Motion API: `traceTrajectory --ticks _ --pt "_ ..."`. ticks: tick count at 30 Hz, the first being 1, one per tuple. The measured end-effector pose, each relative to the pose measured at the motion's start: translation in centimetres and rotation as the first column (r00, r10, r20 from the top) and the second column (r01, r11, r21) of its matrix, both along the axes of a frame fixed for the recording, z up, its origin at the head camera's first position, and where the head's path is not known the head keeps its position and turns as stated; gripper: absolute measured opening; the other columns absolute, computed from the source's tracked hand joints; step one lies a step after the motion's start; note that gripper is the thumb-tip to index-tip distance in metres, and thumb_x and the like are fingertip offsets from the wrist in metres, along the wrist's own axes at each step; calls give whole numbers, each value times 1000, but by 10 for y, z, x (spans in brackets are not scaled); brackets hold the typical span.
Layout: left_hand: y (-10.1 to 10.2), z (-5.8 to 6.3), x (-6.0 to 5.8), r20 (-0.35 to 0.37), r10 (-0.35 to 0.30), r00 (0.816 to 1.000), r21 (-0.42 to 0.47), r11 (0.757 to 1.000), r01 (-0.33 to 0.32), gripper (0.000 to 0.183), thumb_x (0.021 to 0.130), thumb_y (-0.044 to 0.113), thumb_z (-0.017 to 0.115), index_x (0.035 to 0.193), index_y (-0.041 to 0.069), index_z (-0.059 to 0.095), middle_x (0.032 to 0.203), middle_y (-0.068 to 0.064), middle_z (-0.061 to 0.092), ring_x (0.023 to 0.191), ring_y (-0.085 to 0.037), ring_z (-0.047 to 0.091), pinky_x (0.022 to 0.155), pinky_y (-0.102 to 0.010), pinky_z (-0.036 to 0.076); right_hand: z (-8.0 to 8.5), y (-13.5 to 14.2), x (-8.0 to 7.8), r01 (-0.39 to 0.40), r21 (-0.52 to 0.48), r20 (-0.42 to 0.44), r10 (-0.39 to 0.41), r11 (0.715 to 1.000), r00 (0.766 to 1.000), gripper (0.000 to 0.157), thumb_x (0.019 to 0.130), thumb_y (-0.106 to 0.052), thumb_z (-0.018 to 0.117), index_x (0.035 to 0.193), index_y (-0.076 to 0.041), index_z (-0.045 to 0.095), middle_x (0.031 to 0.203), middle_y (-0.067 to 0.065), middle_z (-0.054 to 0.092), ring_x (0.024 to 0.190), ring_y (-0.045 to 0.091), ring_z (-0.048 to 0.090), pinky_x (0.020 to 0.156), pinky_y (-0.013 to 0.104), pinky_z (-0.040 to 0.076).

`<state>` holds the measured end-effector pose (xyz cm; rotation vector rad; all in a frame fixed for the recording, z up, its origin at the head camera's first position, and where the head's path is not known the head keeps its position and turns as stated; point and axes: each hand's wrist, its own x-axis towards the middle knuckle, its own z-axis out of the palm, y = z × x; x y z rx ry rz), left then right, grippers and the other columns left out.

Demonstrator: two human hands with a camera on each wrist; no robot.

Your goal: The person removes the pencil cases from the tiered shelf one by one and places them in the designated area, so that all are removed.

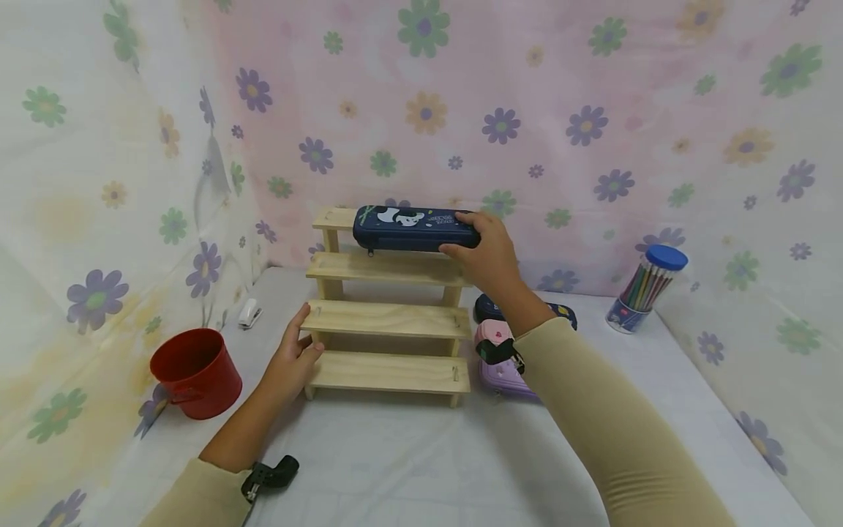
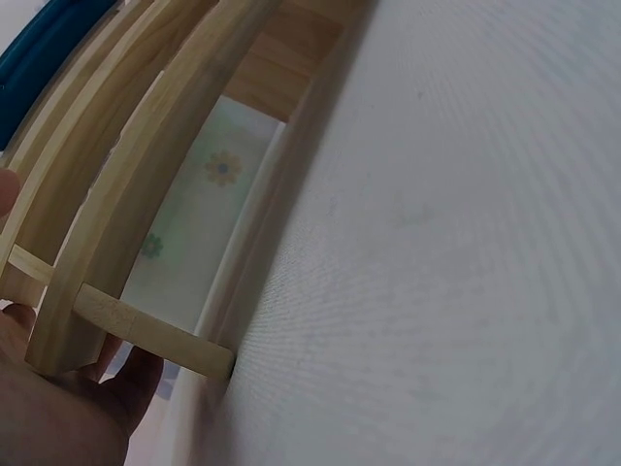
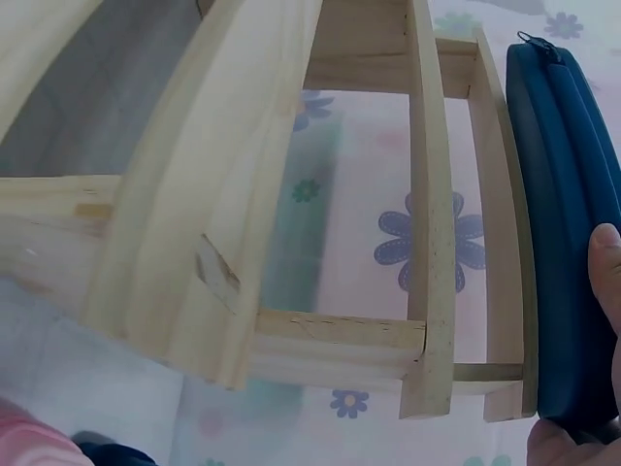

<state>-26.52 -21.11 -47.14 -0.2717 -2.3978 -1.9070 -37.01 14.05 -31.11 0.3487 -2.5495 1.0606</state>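
Note:
A dark blue pencil case [image 1: 415, 230] with a panda print lies along the top step of a wooden tiered rack [image 1: 388, 373]. My right hand [image 1: 487, 249] grips its right end, thumb at the front and fingers over the top. In the right wrist view the pencil case [image 3: 563, 243] sits right against the top board, its zipper pull showing. My left hand [image 1: 293, 362] holds the left side of the rack by its lower steps. From the left wrist, the fingers [image 2: 136, 383] curl around the end of a board and its side support.
To the right of the rack lie a pink case [image 1: 492, 332], a purple case [image 1: 507, 377] and another dark case [image 1: 562, 313], partly behind my right arm. A red bucket [image 1: 197, 373] and a white stapler [image 1: 250, 313] stand left. A pencil tub [image 1: 628, 316] stands far right.

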Motion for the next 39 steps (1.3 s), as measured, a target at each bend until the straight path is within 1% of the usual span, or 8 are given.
traceTrajectory --ticks 3,5,8,12,23,29,35,39 --pt "-2 0 0 -19 -14 1000 4 1000 14 77 111 11 48 170 32 2 177 -8 3 156 -50 23 118 -68 30 -5 1 3 13 -14 -38 -13 1000 999 73 88 -48 83 153 -29 55 163 7 42 151 31 38 119 52 39" --pt "-3 -1 0 -23 -17 1000 -1 1000 17 77 111 11 48 170 32 3 177 -7 1 155 -50 23 118 -67 30 -9 3 5 25 -28 -39 -26 999 999 74 87 -47 84 153 -29 56 164 8 41 153 31 35 121 53 36" --pt "-2 0 0 -19 -11 1000 0 1000 11 77 111 10 48 170 32 4 177 -6 1 155 -50 24 118 -67 31 -15 6 12 36 -44 -17 -37 998 999 74 87 -48 84 154 -31 55 168 9 35 156 34 31 122 55 33" --pt "-1 2 0 -13 -3 1000 4 1000 3 78 110 9 47 170 32 4 177 -7 2 156 -50 24 118 -67 31 -26 12 19 43 -59 3 -42 997 999 74 88 -48 83 154 -31 54 169 10 33 156 36 30 122 57 33" --pt "0 0 0 -28 4 1000 1 1000 -4 76 110 9 47 170 30 5 177 -6 1 155 -52 23 119 -68 30 -48 27 35 72 -115 40 -68 991 997 72 88 -46 84 153 -28 57 167 10 37 154 39 33 120 58 35" --pt "1 0 1 -30 3 1000 15 1000 -2 76 110 9 47 170 30 5 177 -5 2 156 -51 22 120 -67 27 -61 34 43 87 -155 93 -73 984 993 72 90 -46 82 154 -30 55 170 7 33 158 37 26 122 61 31" --pt "1 1 2 -27 -2 1000 13 1000 3 76 111 10 46 170 30 4 177 -5 2 156 -50 21 120 -67 27 -67 39 54 100 -207 130 -74 973 989 71 90 -45 82 154 -33 54 168 4 36 154 36 34 119 57 38" --pt "0 2 2 -26 3 1000 2 1000 -3 76 111 11 47 170 30 4 177 -6 3 156 -50 22 121 -67 26 -67 43 61 110 -216 138 -81 970 987 71 90 -43 82 154 -32 54 169 4 34 155 37 32 119 56 40"
